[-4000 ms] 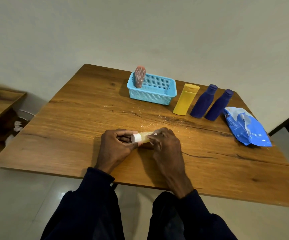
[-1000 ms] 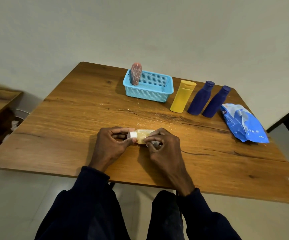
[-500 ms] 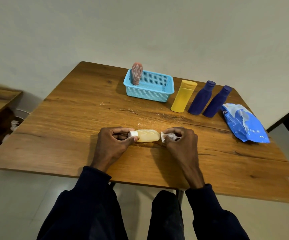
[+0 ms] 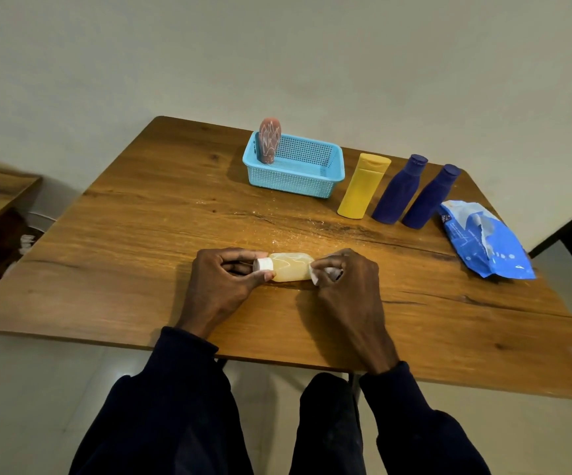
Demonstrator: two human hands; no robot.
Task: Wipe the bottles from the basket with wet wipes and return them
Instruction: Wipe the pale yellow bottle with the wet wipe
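- Risk: the left hand point(image 4: 222, 282) grips the small pale-yellow translucent plastic bottle point(image 4: 291, 267) only at its white cap. A firm wiping stroke could twist the cap loose or roll the body out of the pinch.
- Risk: the crumpled white wet wipe point(image 4: 315, 274) is bunched small in the right hand point(image 4: 346, 286). In my judgement it could skip the underside.
- Position: the bottle lies on its side between both hands, near the front of the brown wooden table point(image 4: 140, 234). It is well apart from the light-blue perforated plastic basket point(image 4: 298, 186).
- Left hand: thumb and fingers pinch the cap end.
- Right hand: curled fingers pinch the wipe at the bottle's base end.
- Contact between bottle and table cannot be confirmed.
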